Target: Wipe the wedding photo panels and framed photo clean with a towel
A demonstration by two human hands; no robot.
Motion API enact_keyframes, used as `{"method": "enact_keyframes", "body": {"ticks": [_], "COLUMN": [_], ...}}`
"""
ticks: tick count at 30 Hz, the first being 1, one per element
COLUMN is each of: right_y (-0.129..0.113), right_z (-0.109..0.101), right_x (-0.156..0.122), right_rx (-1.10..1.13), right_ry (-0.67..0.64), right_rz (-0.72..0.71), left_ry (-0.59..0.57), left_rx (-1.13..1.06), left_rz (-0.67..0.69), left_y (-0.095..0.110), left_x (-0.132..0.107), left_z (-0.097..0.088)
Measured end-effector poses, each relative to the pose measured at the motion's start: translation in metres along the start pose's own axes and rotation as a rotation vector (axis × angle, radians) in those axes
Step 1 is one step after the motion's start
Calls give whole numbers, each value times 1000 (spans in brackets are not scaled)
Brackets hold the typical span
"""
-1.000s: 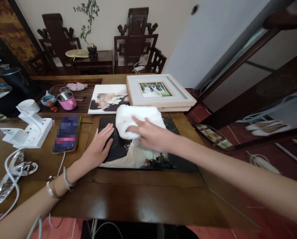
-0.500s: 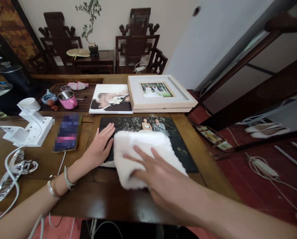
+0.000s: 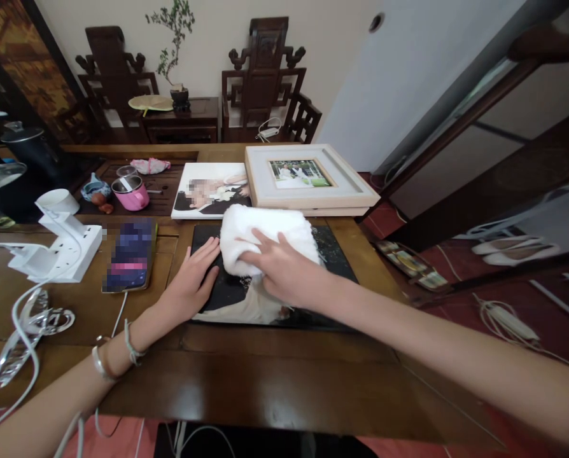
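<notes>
A dark wedding photo panel (image 3: 231, 299) lies flat on the wooden table (image 3: 208, 375). My left hand (image 3: 193, 280) rests flat on the panel's left edge, fingers stretched out and holding nothing. A folded, fluffy white cloth (image 3: 270, 232) lies over the panel's upper part and hides the couple in the picture. My right hand (image 3: 284, 270) presses on the cloth's near edge, with the thumb tucked into its fold. Below the cloth a pale dress train shows on the photo.
Behind the panel are a white photo board (image 3: 208, 191) and stacked light-wood frames (image 3: 313, 175). To the left are a phone (image 3: 130, 254), a white power strip (image 3: 77, 248), a clear hair clip (image 3: 24, 337) and a pink cup (image 3: 132, 194). White cables run along the left side.
My right hand has pushed the white cloth away from me, from the panel's lower middle to its far edge. The dress train is uncovered. My left hand stays put.
</notes>
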State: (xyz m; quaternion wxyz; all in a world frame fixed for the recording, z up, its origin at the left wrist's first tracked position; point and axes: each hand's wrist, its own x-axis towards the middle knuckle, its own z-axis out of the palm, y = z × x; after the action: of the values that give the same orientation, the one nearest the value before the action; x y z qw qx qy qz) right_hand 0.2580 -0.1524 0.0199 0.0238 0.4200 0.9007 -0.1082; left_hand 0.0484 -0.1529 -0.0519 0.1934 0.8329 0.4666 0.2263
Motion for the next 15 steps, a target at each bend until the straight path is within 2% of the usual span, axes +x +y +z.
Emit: {"method": "enact_keyframes", "body": {"ticks": [4,8,11,15], "right_y": [-32,-56,-54,-24], "right_z": [13,29,30,17], "right_x": [-43,-83,-91,-70], "right_rx": [60,193,231,127], "right_ry": [-99,-165,-161,-108], "right_rz": [-3,-105,-131,-9], "left_ry": [-1,3,-5,-10], "left_rx": [12,14,16,3], "left_rz": [-6,-17,-18,-23], "left_y": [1,4,4,4], "left_x": [-1,0,1,1], "left_z": [-1,-2,-2,-2]}}
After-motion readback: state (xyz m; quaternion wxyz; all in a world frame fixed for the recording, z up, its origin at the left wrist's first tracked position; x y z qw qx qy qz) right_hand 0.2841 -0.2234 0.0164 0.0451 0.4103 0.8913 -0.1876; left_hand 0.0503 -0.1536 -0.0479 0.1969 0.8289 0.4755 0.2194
